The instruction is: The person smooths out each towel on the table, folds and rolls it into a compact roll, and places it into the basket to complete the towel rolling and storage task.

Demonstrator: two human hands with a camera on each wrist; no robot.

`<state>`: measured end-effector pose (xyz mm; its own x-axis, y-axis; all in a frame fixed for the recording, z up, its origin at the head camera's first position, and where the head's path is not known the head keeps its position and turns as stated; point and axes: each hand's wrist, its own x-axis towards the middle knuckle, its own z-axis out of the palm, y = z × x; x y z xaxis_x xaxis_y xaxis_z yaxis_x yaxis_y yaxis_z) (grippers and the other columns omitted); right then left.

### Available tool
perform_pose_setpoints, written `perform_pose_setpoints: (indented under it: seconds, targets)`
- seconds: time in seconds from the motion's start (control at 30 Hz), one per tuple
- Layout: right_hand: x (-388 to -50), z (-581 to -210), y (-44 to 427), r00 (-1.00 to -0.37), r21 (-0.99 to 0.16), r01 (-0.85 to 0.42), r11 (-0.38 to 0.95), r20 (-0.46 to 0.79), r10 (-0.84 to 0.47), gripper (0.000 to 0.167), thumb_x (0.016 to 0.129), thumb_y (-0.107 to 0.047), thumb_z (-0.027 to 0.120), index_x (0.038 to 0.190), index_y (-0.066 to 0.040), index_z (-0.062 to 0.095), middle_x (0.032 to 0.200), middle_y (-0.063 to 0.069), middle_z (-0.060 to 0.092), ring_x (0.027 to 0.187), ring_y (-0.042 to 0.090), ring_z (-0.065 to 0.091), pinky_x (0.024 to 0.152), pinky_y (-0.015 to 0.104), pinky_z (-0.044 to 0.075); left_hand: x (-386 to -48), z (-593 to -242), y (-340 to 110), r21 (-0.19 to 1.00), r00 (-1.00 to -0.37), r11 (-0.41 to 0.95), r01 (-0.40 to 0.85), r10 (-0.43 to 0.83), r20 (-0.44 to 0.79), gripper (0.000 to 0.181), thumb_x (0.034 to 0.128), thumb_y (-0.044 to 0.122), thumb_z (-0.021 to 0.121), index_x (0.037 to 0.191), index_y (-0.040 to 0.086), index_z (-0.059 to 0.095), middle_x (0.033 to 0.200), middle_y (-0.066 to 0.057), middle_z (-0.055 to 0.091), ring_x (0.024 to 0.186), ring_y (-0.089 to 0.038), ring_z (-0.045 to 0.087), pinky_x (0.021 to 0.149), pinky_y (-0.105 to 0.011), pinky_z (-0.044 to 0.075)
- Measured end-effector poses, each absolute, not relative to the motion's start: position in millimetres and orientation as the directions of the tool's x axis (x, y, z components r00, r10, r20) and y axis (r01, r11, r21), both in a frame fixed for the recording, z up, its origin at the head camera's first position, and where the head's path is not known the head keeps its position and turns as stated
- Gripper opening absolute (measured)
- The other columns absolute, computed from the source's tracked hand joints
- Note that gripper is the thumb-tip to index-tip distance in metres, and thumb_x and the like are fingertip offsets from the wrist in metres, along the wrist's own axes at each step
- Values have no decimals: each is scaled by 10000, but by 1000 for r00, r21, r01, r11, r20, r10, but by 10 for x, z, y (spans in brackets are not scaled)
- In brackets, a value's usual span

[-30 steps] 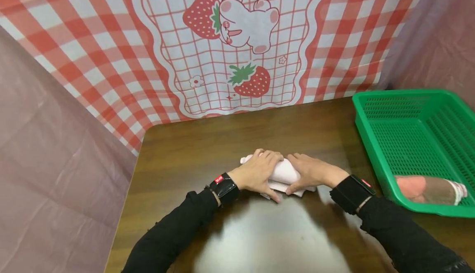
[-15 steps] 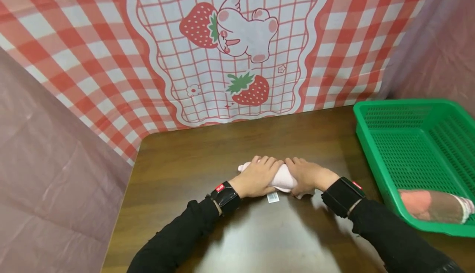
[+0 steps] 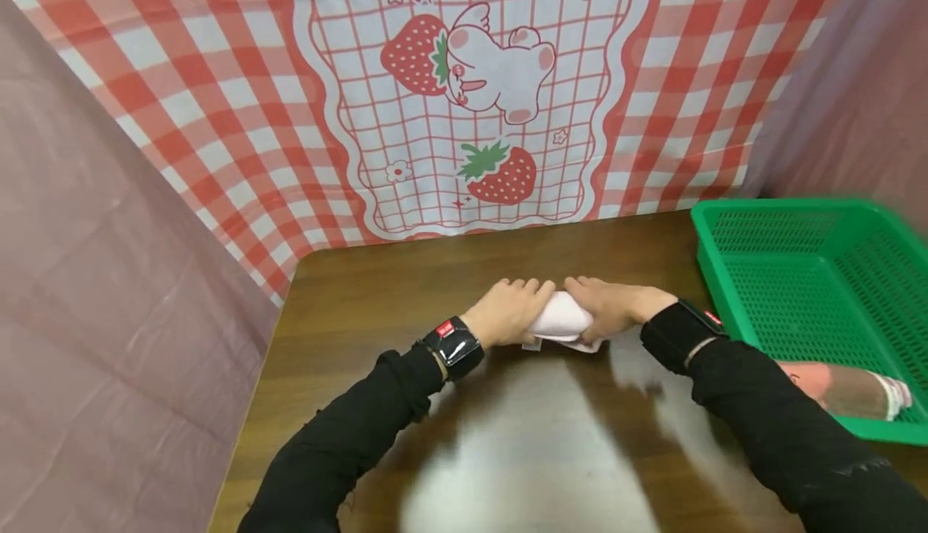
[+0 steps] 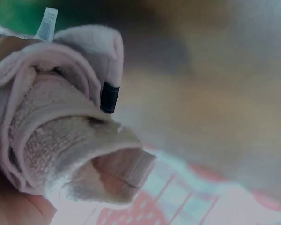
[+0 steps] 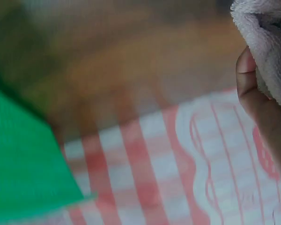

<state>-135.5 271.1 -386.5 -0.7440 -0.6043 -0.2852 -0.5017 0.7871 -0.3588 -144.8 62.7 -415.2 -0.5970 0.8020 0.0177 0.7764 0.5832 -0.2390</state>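
Note:
A pale pink towel (image 3: 561, 316), rolled into a thick bundle, is held between both hands over the wooden table. My left hand (image 3: 510, 312) grips its left end and my right hand (image 3: 607, 307) its right end, fingers curled over the far side. In the left wrist view the roll's fluffy, layered end (image 4: 61, 126) faces the camera, with a white tag (image 4: 48, 23) sticking up and a small black label (image 4: 109, 97) at one edge. In the right wrist view only part of the towel's other end (image 5: 267, 42) shows, with fingers curled against it.
A green plastic basket (image 3: 714, 267) stands on the right of the table (image 3: 406, 291). Inside lies a rolled pink and brown cloth (image 3: 859, 392), partly covered by the right sleeve. A red-and-white checked cloth (image 3: 652, 114) with strawberries hangs behind the table; pink drapes (image 3: 109, 316) flank it.
Both hands have shifted away from the person with the towel between them. The towel's left tip, earlier poking out past the left hand, is now hidden. The head view has shifted a little.

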Motion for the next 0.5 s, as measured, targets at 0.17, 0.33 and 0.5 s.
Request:
perform_pose_setpoints:
  seconds: [0.17, 0.33, 0.5]
  targets:
    - [-1397, -3491, 2913, -768, -352, -526, 774, -195, -611, 610, 648, -179, 852, 1108, -70, 465, 1005, 78, 539, 938, 229, 525, 787, 398, 454, -1445, -3760, 803, -255, -622, 621, 741, 778, 87, 803, 712, 567, 809, 1275, 125, 443, 1101, -20, 615, 954, -182, 643, 774, -319, 523]
    - [-1397, -3142, 3252, -786, -333, -547, 768, -113, -608, 666, 646, -172, 907, 1148, -63, 484, 1050, 87, 574, 971, 245, 546, 812, 444, 463, -1391, -3328, 1102, -310, -599, 611, 728, 788, 145, 733, 759, 541, 772, 1279, 127, 465, 1095, -18, 635, 925, -175, 658, 743, -326, 536]
    - [-1293, -2982, 3568, -809, -347, -516, 783, -104, -579, 717, 664, -194, 922, 1203, -51, 472, 1100, 81, 575, 999, 239, 546, 810, 448, 474, -1301, -3081, 1382, -298, -581, 594, 748, 802, 138, 688, 806, 527, 739, 1296, 129, 463, 1120, -17, 651, 893, -159, 676, 724, -315, 563]
